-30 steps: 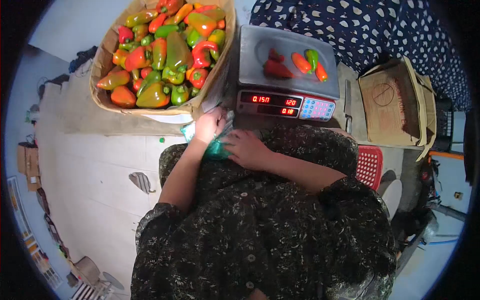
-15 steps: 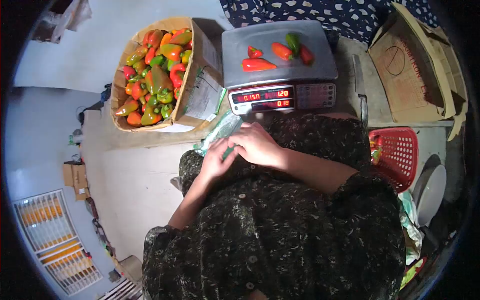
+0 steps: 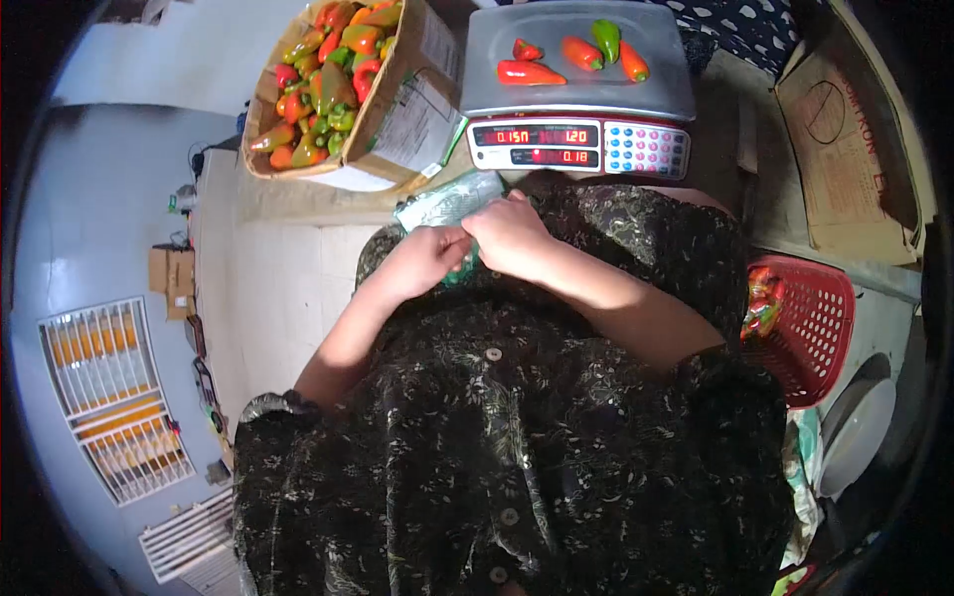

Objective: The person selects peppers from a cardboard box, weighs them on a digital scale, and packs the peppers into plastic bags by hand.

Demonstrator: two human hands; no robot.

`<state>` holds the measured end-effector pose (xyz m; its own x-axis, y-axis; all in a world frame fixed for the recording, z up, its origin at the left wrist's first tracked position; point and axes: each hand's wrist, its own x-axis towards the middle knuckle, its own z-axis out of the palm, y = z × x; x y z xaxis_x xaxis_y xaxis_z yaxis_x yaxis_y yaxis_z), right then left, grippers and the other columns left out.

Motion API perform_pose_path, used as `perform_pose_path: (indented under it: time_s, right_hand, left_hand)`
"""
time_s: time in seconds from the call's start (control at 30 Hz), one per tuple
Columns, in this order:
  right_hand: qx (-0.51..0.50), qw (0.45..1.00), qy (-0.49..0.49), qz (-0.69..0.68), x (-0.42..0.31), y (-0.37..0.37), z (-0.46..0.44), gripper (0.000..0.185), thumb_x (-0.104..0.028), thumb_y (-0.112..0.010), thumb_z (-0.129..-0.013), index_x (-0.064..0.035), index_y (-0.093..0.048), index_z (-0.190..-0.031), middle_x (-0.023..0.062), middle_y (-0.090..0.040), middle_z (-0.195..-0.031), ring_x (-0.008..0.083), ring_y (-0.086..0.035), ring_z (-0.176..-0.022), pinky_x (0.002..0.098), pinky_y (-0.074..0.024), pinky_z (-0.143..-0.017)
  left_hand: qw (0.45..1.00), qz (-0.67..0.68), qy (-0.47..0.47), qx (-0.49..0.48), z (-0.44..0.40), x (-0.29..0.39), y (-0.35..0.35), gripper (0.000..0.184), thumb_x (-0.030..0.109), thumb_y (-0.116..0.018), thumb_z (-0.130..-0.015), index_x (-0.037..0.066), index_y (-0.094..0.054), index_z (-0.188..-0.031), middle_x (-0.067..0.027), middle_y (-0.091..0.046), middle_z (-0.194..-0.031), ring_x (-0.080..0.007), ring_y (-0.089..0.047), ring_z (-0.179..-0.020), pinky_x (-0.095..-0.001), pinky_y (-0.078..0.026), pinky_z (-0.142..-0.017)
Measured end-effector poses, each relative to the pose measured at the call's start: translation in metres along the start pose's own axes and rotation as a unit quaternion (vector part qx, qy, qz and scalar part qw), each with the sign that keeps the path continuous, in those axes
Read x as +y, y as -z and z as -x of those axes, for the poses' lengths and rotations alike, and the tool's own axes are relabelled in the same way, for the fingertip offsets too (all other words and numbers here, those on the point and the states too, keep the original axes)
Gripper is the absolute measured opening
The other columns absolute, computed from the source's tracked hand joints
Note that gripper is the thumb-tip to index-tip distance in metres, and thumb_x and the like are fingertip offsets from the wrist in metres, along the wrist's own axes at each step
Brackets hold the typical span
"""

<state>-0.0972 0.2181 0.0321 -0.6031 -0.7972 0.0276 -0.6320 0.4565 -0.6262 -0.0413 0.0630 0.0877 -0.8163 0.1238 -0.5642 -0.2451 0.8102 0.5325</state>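
Note:
A thin green-tinted plastic bag [image 3: 449, 202] lies across my lap, below the scale. My left hand [image 3: 425, 264] is closed, fingers pinched on the bag's near part. Right beside it, my right hand [image 3: 509, 234] is closed on the same bag, its thumb side meeting the left fingertips. Part of the bag is hidden under both hands. Beyond them stands a digital scale [image 3: 477, 99] with red lit numbers. On its metal pan rest several peppers, among them a red one [image 3: 531, 73] and a green one [image 3: 605, 42].
At the upper left, a cardboard box [image 3: 412, 124] is full of red, orange and green peppers. A red perforated basket [image 3: 817, 323] with peppers stands at right, near a pale round basin [image 3: 860, 437]. Another carton [image 3: 845, 149] is at the upper right.
My view has tilted lower, so the scale and boxes sit higher in the picture. Both hands have closed in on the bag, which is now more spread out beyond them.

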Motion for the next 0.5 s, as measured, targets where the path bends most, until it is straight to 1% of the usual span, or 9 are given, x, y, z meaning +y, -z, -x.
perform_pose_path:
  time_s: [0.03, 0.13, 0.2, 0.23, 0.27, 0.33, 0.4, 0.43, 0.5]
  right_hand:
    - [0.03, 1.0, 0.004, -0.006, 0.002, -0.008, 0.0, 0.008, -0.009, -0.063, -0.069, -0.0113, -0.065, -0.076, 0.0112, -0.064, -0.075, 0.0299, -0.062, -0.082, 0.046, -0.0414, -0.082]
    - [0.042, 0.997, 0.058, 0.012, -0.003, -0.004, 0.0, 0.004, -0.01, -0.063, -0.071, -0.0129, -0.065, -0.073, 0.0056, -0.064, -0.078, 0.0256, -0.061, -0.085, 0.0433, -0.0399, -0.083]
    - [0.03, 0.992, 0.119, 0.033, -0.009, 0.002, 0.002, 0.002, -0.011, -0.064, -0.071, -0.0133, -0.064, -0.073, 0.0028, -0.064, -0.08, 0.0237, -0.06, -0.089, 0.0423, -0.0402, -0.082]
    - [-0.06, 0.991, 0.121, 0.025, -0.014, 0.01, 0.003, 0.013, -0.003, -0.059, -0.076, -0.0083, -0.069, -0.081, 0.0107, -0.066, -0.091, 0.0196, -0.056, -0.104, 0.0458, -0.0422, -0.092]
    - [0.052, 0.979, 0.191, 0.038, -0.004, -0.017, 0.001, 0.004, -0.012, -0.064, -0.07, -0.0126, -0.065, -0.074, 0.0017, -0.064, -0.081, 0.0218, -0.06, -0.088, 0.0413, -0.0461, -0.079]
    - [-0.074, 0.977, 0.196, -0.035, -0.008, -0.029, -0.006, 0.005, -0.01, -0.06, -0.072, -0.0123, -0.064, -0.074, 0.0034, -0.063, -0.081, 0.0235, -0.062, -0.082, 0.04, -0.0501, -0.072]
    - [-0.048, 0.964, 0.253, -0.072, -0.021, -0.01, 0.002, 0.009, -0.008, -0.056, -0.075, -0.013, -0.063, -0.076, 0.0051, -0.061, -0.077, 0.0259, -0.063, -0.076, 0.0379, -0.0517, -0.068]
    - [-0.073, 0.964, 0.25, -0.055, -0.023, -0.013, 0.001, 0.007, -0.01, -0.056, -0.075, -0.0127, -0.063, -0.077, 0.0053, -0.06, -0.078, 0.0252, -0.062, -0.08, 0.039, -0.0514, -0.069]
    - [-0.042, 0.965, 0.252, -0.057, -0.021, -0.012, -0.002, 0.005, -0.014, -0.058, -0.075, -0.0126, -0.063, -0.077, 0.0055, -0.059, -0.083, 0.0246, -0.06, -0.086, 0.0413, -0.05, -0.071]
  left_hand:
    - [0.999, 0.025, 0.031, -0.006, -0.007, -0.016, -0.006, 0.021, 0.013, -0.051, -0.09, -0.003, -0.061, -0.1, -0.0099, -0.064, -0.078, -0.0172, -0.06, -0.074, -0.0309, -0.047, -0.071]
    - [0.988, -0.006, -0.03, 0.15, -0.03, -0.087, -0.04, 0.026, 0.022, -0.053, -0.086, -0.002, -0.061, -0.095, -0.0187, -0.064, -0.078, -0.0305, -0.063, -0.075, -0.0386, -0.047, -0.073]
    - [0.991, 0.02, 0.025, 0.132, -0.037, -0.082, -0.043, 0.041, 0.022, -0.059, -0.08, 0.001, -0.056, -0.115, -0.0249, -0.054, -0.118, -0.039, -0.052, -0.112, -0.0439, -0.04, -0.095]
    - [0.986, -0.082, -0.05, 0.136, -0.046, -0.105, -0.052, 0.046, 0.023, -0.06, -0.079, 0.002, -0.053, -0.12, -0.0242, -0.047, -0.127, -0.0416, -0.044, -0.119, -0.0465, -0.033, -0.101]
    - [0.966, -0.183, -0.122, 0.138, -0.05, -0.116, -0.057, 0.052, 0.023, -0.061, -0.078, 0.003, -0.051, -0.125, -0.0235, -0.04, -0.136, -0.0442, -0.037, -0.125, -0.0492, -0.026, -0.106]
    - [0.92, -0.39, 0.009, -0.023, -0.042, -0.066, -0.037, 0.055, 0.03, -0.057, -0.081, 0.001, -0.048, -0.127, -0.0234, -0.035, -0.14, -0.0469, -0.028, -0.13, -0.0516, -0.023, -0.108]
    - [0.939, -0.318, 0.089, 0.092, -0.059, -0.076, -0.047, 0.053, 0.031, -0.056, -0.083, 0.002, -0.049, -0.127, -0.0266, -0.041, -0.134, -0.0452, -0.04, -0.123, -0.0483, -0.035, -0.102]
    - [0.952, -0.258, 0.142, 0.086, -0.059, -0.07, -0.044, 0.05, 0.031, -0.054, -0.085, 0.002, -0.05, -0.125, -0.0284, -0.047, -0.127, -0.0398, -0.052, -0.112, -0.0433, -0.045, -0.093]
    - [0.958, -0.23, 0.173, 0.017, -0.058, -0.044, -0.03, 0.045, 0.03, -0.055, -0.086, 0.002, -0.052, -0.121, -0.0256, -0.054, -0.118, -0.0373, -0.057, -0.104, -0.0423, -0.047, -0.089]
